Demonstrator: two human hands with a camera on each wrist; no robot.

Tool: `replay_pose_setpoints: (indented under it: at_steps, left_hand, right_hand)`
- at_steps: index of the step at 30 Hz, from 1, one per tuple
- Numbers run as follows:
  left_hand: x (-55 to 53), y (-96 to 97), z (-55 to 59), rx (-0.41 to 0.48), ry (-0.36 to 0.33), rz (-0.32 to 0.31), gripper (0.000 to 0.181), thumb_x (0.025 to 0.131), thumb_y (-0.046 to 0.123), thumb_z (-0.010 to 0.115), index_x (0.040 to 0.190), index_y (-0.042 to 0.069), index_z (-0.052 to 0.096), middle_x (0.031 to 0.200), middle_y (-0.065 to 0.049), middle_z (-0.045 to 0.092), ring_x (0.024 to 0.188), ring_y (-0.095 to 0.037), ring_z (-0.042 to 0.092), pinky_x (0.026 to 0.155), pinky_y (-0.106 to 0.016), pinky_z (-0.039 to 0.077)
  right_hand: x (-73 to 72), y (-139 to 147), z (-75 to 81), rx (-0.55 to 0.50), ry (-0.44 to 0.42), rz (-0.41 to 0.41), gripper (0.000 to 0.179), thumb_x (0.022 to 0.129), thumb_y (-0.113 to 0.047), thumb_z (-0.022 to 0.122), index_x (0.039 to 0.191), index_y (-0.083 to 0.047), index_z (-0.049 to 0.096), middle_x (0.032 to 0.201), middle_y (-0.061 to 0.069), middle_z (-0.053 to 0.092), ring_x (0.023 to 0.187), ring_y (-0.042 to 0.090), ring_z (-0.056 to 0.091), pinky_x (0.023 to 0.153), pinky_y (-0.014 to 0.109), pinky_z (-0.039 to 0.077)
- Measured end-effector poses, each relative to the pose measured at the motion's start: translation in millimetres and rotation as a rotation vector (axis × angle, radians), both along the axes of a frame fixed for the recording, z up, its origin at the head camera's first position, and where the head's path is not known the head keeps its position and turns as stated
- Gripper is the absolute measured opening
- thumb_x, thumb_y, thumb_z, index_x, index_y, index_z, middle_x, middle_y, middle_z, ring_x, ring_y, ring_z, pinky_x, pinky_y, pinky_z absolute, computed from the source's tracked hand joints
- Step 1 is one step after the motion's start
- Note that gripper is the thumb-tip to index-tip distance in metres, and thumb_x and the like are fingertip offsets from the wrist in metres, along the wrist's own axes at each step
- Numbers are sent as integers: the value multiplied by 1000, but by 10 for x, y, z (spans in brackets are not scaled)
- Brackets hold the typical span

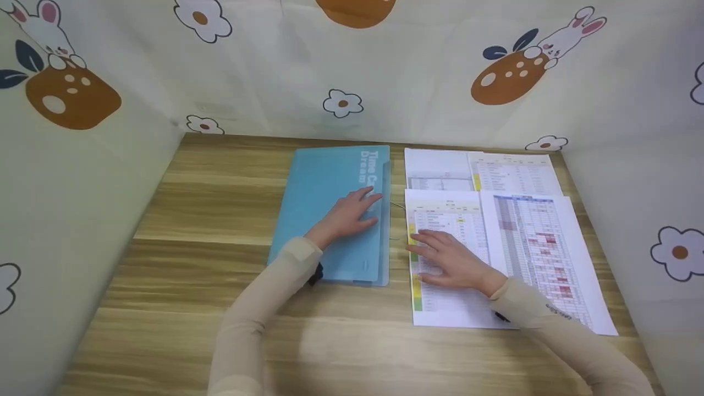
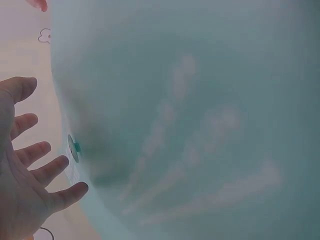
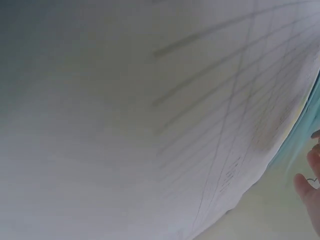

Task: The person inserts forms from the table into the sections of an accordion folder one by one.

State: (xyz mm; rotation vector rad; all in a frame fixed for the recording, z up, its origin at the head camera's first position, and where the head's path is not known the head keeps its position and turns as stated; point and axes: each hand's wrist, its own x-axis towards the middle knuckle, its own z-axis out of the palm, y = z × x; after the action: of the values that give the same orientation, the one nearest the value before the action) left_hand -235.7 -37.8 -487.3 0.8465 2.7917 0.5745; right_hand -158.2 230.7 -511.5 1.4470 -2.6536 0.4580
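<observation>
A blue document folder (image 1: pixel 324 187) with white lettering lies closed on the wooden table. My left hand (image 1: pixel 346 217) is over its right half with the fingers spread, holding nothing. The left wrist view shows this hand (image 2: pixel 20 175) beside the folder's surface (image 2: pixel 210 90) and a round green button (image 2: pixel 73 148) at its edge. To the right, my right hand (image 1: pixel 454 263) is over a printed table sheet (image 1: pixel 451 316), fingers extended toward the folder. In the right wrist view the sheet (image 3: pixel 125 125) fills most of the picture, and the hand (image 3: pixel 312 190) shows only partly.
Another printed sheet (image 1: pixel 528 220) with red cells lies at the front right. Behind are two more sheets, a back left one (image 1: pixel 437 162) and a back right one (image 1: pixel 511 173). Thin strings (image 1: pixel 397 205) extend from the folder's right edge. Patterned curtains (image 1: pixel 264 82) surround the wooden table (image 1: pixel 181 220).
</observation>
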Motion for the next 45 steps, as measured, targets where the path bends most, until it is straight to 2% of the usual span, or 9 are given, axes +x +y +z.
replay_pose_setpoints:
  at_steps: [6, 14, 19, 26, 33, 40, 45]
  left_hand:
    - [-13, 103, -35, -31, 5, 2, 56, 86, 36, 51, 137, 19, 33, 140, -9, 26, 125, -26, 27, 94, -46, 26]
    - [-35, 200, -43, -98, 0, 51, 62, 83, 42, 54, 137, 19, 33, 141, -8, 25, 125, -27, 24, 94, -48, 26]
    - [-41, 244, -43, -155, 4, 67, 64, 81, 45, 54, 137, 19, 34, 141, -9, 23, 125, -29, 24, 92, -50, 27]
    - [-25, 272, -10, -193, 7, 80, 68, 79, 46, 56, 137, 18, 33, 141, -10, 22, 124, -31, 24, 89, -53, 28]
    - [-24, 315, 1, -180, -26, 91, 69, 79, 41, 58, 137, 16, 33, 142, -10, 21, 125, -31, 21, 90, -52, 28]
    - [-42, 314, 15, -167, 17, 73, 68, 79, 37, 59, 135, 8, 35, 136, -13, 30, 119, -31, 30, 89, -45, 33]
    - [-52, 298, 14, -158, 34, 92, 68, 78, 37, 59, 135, 8, 35, 132, -13, 35, 115, -30, 33, 85, -45, 36]
  right_hand:
    - [29, -161, -34, 12, -19, 102, 54, 80, -42, 57, 126, -15, 49, 130, 9, 40, 121, 28, 31, 96, 42, 23]
    - [90, -319, -40, 34, -33, 214, 52, 81, -46, 53, 126, -21, 50, 131, 6, 40, 121, 26, 31, 95, 41, 24]
    - [94, -343, -45, 38, -47, 228, 50, 81, -46, 53, 125, -22, 50, 131, 6, 40, 121, 25, 31, 94, 41, 25]
    - [102, -360, -71, 68, -73, 234, 50, 82, -48, 51, 126, -25, 49, 132, 3, 39, 123, 23, 28, 95, 40, 24]
    - [118, -366, -93, 99, -92, 244, 49, 83, -49, 49, 126, -25, 50, 133, 3, 38, 124, 21, 27, 95, 40, 25]
    - [119, -373, -98, 107, -86, 248, 49, 83, -49, 49, 125, -24, 51, 133, 4, 38, 123, 22, 28, 95, 40, 25]
    - [117, -374, -95, 107, -88, 252, 49, 83, -48, 49, 125, -23, 51, 133, 4, 39, 122, 23, 29, 94, 40, 26]
